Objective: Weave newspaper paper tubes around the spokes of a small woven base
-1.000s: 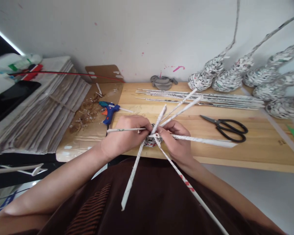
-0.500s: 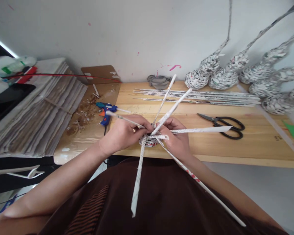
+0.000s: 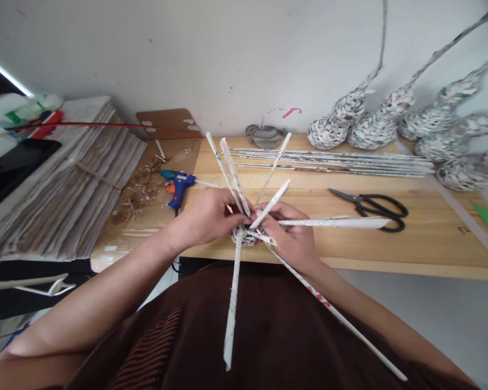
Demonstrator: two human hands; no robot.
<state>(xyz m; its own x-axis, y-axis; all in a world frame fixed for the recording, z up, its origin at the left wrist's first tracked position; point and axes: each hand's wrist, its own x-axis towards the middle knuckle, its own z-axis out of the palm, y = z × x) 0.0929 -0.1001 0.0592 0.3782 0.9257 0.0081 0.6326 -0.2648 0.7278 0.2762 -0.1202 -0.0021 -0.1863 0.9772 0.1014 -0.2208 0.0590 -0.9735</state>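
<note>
Between my hands, near the table's front edge, is a small round weave of rolled paper [image 3: 247, 236]. Several rolled newspaper tubes stick out of it in all directions; one tube [image 3: 232, 303] points toward my body and a longer one with red marks [image 3: 329, 304] slants down to the right. My left hand [image 3: 209, 216] pinches at the weave's left side, by the bases of two upright tubes. My right hand [image 3: 295, 238] is closed around the right side, its thumb and fingertips at the base of a short slanting tube [image 3: 274, 201]. The fingertips partly hide the middle of the weave.
Black-handled scissors [image 3: 370, 208] lie to the right. Behind my hands is a row of paper tubes [image 3: 333, 161] and a grey cloth [image 3: 266, 135]. Gourd-shaped woven paper pieces [image 3: 329, 130] stand at the back right. Left are a blue glue gun [image 3: 181, 187] and stacked paper [image 3: 65, 189].
The tube that lay out to the left over my left hand now stands upright, and another tube stands beside it. The slanting tube by my right thumb reaches less far up.
</note>
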